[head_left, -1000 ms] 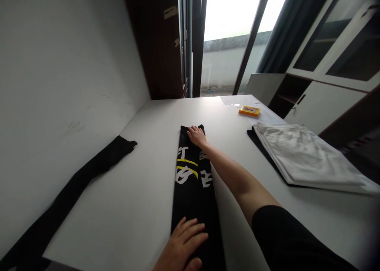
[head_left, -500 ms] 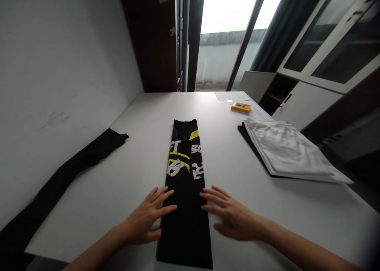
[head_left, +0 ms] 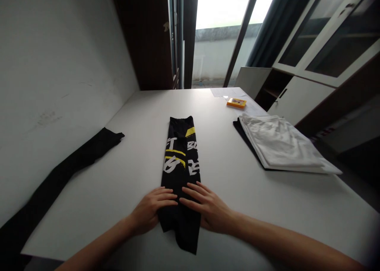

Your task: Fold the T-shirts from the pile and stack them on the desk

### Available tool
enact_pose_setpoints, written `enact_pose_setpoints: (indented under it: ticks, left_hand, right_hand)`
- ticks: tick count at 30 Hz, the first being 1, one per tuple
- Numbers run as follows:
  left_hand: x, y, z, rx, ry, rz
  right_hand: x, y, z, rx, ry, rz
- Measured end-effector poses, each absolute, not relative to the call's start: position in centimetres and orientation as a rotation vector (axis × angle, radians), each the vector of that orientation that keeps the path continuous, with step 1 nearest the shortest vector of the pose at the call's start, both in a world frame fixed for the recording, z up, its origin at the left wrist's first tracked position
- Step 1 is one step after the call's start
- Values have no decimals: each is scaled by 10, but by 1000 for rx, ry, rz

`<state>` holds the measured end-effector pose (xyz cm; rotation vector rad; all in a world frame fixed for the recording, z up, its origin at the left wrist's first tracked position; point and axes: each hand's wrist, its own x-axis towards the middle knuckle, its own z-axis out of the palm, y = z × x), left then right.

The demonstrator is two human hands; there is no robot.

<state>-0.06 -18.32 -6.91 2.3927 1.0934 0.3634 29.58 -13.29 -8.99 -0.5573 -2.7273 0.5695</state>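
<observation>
A black garment (head_left: pixel 180 176), folded into a long narrow strip with white lettering and yellow stripes, lies lengthwise before me. My left hand (head_left: pixel 150 207) grips its left edge, fingers on top and the thumb hidden beneath. On the opposite edge, my right hand (head_left: pixel 208 207) holds it the same way, its fingers reaching across the cloth. The near end of the strip is bent and raised between my hands, its lower edge uneven. Whether this piece is a shirt or trousers I cannot tell.
A long black cloth (head_left: pixel 69 164) trails over the left side of the white table (head_left: pixel 142 144), near the wall. Folded white clothes (head_left: pixel 279 144) rest on a black piece at the right. Behind them are a yellow box (head_left: pixel 236 103) and papers (head_left: pixel 227 92).
Both hands have closed on the garment's edges, with the thumbs now beneath it. Its near end has come up off the table and bent. The view has shifted slightly.
</observation>
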Motion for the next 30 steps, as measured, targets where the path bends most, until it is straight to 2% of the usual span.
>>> enact_pose_setpoints:
  ticks: [4, 10, 13, 18, 22, 26, 30]
  left_hand:
    - [6, -188, -39, 2243, 961, 339]
    - [6, -221, 2, 1729, 865, 324]
    - [7, -218, -5, 1391, 884, 430]
    - [17, -151, -26, 1066, 1018, 724]
    - [21, -76, -35, 1197, 1304, 908]
    - [21, -41, -53, 1485, 1778, 1010]
    - [30, -65, -68, 2051, 1822, 900]
  right_hand:
    - [293, -146, -69, -415, -2613, 961]
    - [316, -170, -30, -567, -2137, 1966]
    - [319, -166, -32, -771, -1764, 2111]
    - [288, -104, -43, -1000, -1229, 1953]
    - [263, -32, -51, -1076, -1308, 1693]
    - [263, 14, -75, -1310, -1546, 1198]
    - [275, 16, -89, -1290, -1856, 639]
